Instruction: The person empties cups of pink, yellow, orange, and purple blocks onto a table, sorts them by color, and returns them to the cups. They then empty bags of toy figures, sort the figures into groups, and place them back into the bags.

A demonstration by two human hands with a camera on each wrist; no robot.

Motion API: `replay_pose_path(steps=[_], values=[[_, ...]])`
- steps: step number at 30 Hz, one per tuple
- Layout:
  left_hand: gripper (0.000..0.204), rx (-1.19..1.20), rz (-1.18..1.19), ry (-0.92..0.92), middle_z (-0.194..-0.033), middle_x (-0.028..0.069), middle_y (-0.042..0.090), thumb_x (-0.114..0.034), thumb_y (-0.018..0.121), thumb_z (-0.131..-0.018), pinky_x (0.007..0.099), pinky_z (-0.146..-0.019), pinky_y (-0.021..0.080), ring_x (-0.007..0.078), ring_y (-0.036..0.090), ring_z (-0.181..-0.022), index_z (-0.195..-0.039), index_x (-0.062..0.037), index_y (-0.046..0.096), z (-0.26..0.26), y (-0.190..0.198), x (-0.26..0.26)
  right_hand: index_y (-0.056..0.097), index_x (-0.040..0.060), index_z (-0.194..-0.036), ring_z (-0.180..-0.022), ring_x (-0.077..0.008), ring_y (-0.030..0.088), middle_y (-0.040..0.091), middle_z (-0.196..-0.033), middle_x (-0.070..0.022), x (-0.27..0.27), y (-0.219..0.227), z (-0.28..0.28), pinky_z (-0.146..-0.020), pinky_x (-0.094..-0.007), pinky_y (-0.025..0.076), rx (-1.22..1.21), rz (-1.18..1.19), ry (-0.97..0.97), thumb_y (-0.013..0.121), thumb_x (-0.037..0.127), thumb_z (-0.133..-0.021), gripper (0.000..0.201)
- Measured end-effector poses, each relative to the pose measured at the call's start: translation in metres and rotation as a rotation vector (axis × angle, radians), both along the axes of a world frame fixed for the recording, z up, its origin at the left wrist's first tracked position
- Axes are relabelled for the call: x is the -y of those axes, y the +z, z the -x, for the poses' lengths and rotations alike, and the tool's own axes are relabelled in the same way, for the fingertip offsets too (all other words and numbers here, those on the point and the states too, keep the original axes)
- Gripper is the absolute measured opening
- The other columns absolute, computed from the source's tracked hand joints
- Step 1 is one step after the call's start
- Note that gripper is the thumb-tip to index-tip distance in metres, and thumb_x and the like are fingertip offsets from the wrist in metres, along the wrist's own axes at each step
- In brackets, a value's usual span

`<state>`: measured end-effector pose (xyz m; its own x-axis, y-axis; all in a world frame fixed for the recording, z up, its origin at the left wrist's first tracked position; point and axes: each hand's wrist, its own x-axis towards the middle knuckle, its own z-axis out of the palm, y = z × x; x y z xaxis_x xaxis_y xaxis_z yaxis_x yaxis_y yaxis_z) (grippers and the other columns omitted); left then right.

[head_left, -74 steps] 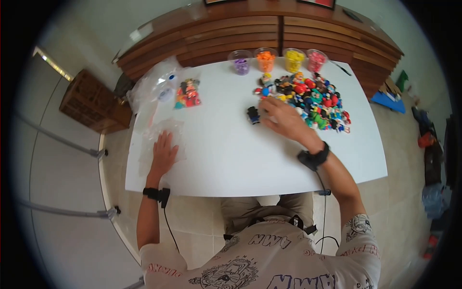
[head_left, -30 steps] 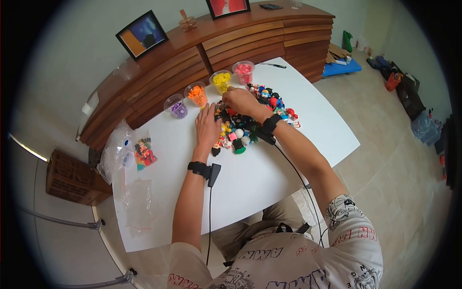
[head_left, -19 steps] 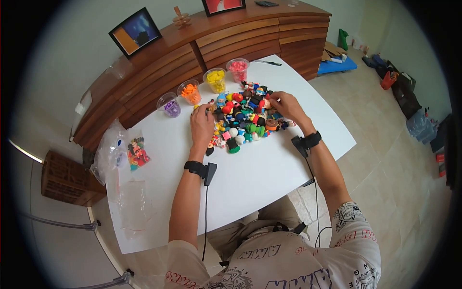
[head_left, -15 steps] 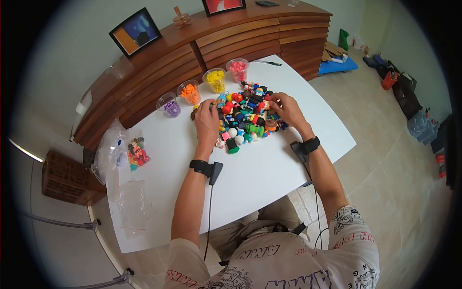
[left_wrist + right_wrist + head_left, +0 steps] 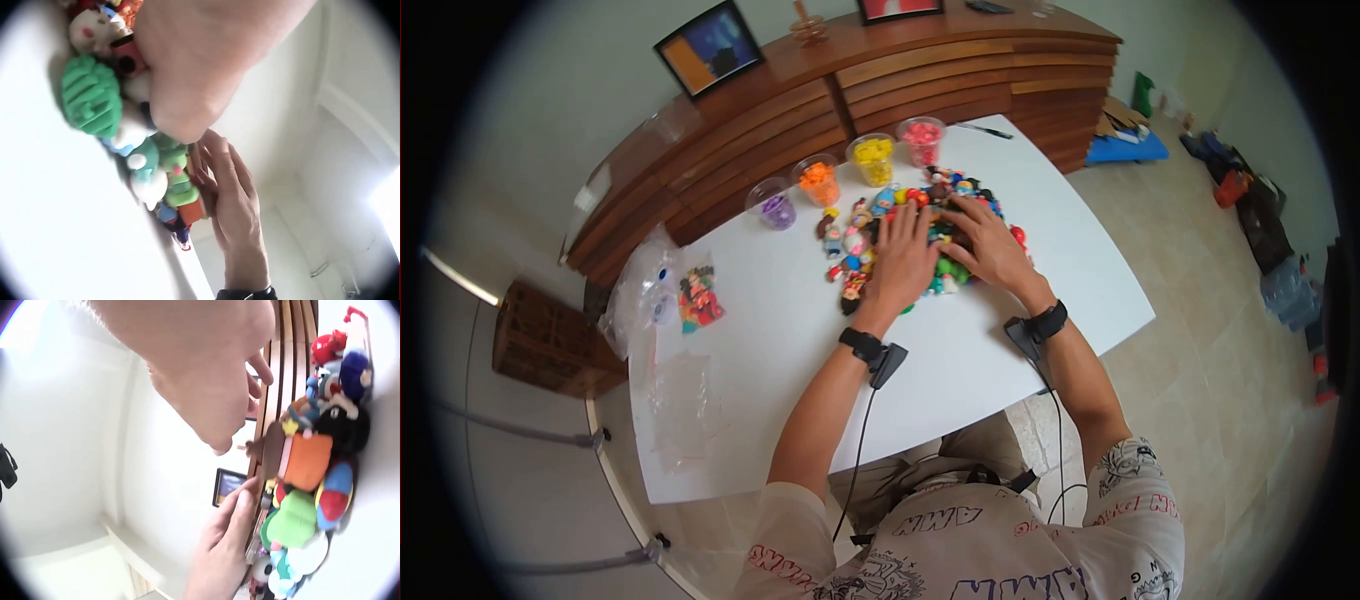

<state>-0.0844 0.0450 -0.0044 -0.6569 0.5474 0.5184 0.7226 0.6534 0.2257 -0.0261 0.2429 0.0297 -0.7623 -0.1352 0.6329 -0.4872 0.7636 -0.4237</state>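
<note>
Small colourful toy figurines (image 5: 855,262) lie heaped together on the white table (image 5: 780,380). Over the middle of the heap rests my left hand (image 5: 903,258), its fingers stretched forward. Close beside it on the right, my right hand (image 5: 992,248) reaches over the heap with fingers extended toward the left hand. Neither hand grips a figurine; both palms cover part of the pile. The left wrist view shows a green ridged figurine piece (image 5: 92,97) at the near edge. In the right wrist view, an orange figurine (image 5: 307,461) and a light-green one (image 5: 294,519) stand out.
Behind the heap stand clear cups of purple (image 5: 778,210), orange (image 5: 818,183), yellow (image 5: 874,160) and pink pieces (image 5: 923,141). A pen (image 5: 985,130) lies at the back right. On the left are a bagged toy set (image 5: 700,298), a large plastic bag (image 5: 645,285) and a flat clear bag (image 5: 680,410).
My left hand has left the flat clear bag, reached the heap's left side, then slid right onto its middle. The right hand has moved inward from the heap's right edge, and its fingers have straightened.
</note>
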Motion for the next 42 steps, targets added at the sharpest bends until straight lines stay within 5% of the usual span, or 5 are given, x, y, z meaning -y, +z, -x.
replay_pose_path(steps=[9,18,32,37,42], values=[[0.071,0.053,-0.416,0.088,-0.152,0.0273,0.047,-0.018,0.074,-0.092,0.0556,-0.123,0.026,0.0445,0.04,-0.145,-0.151,0.0041,0.042,0.007,0.022,0.078,0.063,0.0016,-0.138,-0.119,-0.0264,0.067,0.051,-0.157,-0.0167,-0.028,-0.007,0.005,-0.101,-0.0377,0.054,0.362,0.291,0.069,0.064,0.026,-0.104,0.042],[0.106,0.056,-0.032,1.277,-0.155,0.0346,0.04,-0.048,0.086,-0.076,0.0657,-0.113,0.034,0.0465,0.037,-0.148,-0.154,0.0014,0.035,0.06,0.011,0.315,0.064,0.0024,-0.137,-0.136,-0.0344,0.054,0.053,-0.152,-0.0188,0.0,0.01,0.003,-0.111,-0.042,0.047,0.252,0.359,0.064,0.061,0.029,-0.106,0.041],[0.085,0.228,-0.149,0.838,-0.125,0.0251,0.054,-0.032,0.083,-0.075,0.0544,-0.102,0.048,0.0437,0.054,-0.121,-0.142,0.0014,0.043,-0.049,-0.003,0.258,0.068,0.0033,-0.122,-0.118,-0.0331,0.065,0.066,-0.13,-0.0169,0.025,0.016,-0.005,-0.095,-0.0411,0.054,-0.112,0.118,-0.02,0.066,0.011,-0.099,0.024],[0.092,0.329,-0.234,0.434,-0.137,0.0304,0.052,-0.041,0.083,-0.087,0.0479,-0.113,0.043,0.0455,0.051,-0.132,-0.151,0.0075,0.037,-0.108,0.025,0.223,0.073,0.0043,-0.103,-0.091,-0.0337,0.072,0.074,-0.1,-0.0146,0.121,0.016,-0.044,-0.081,-0.0425,0.057,0.245,0.029,0.42,0.068,0.014,-0.093,0.015],[0.064,0.26,-0.104,0.424,-0.126,0.0239,0.059,-0.028,0.076,-0.094,0.0468,-0.104,0.049,0.0404,0.061,-0.114,-0.142,0.0061,0.05,-0.12,0.02,0.275,0.075,0.0051,-0.101,-0.081,-0.0356,0.073,0.075,-0.084,-0.0141,0.19,-0.007,-0.062,-0.072,-0.046,0.056,0.466,-0.339,0.43,0.073,0.037,-0.094,0.032]])
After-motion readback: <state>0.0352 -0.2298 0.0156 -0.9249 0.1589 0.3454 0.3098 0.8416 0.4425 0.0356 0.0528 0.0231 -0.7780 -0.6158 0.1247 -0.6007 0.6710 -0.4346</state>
